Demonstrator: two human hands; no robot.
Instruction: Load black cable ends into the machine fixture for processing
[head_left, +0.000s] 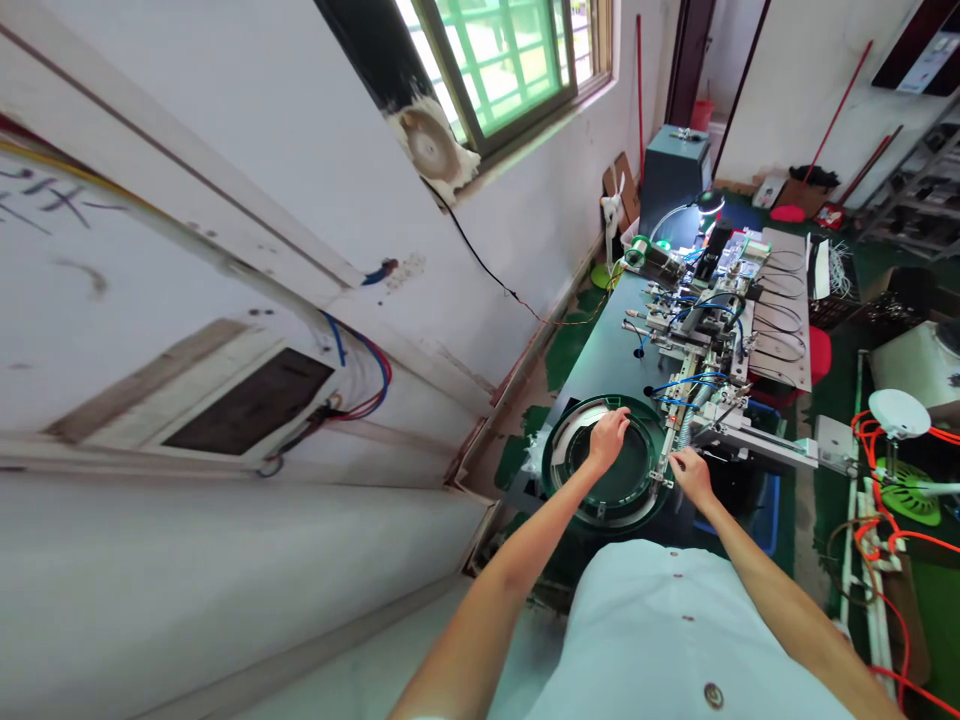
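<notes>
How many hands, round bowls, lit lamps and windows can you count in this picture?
Hands: 2, the left hand and the right hand
Round bowl: 1
Lit lamp: 1
Window: 1
Total: 5

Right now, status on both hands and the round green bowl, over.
Left hand above the green bowl, grip unclear. Right hand by the metal rail, contact unclear. Rail end between the hands.
</notes>
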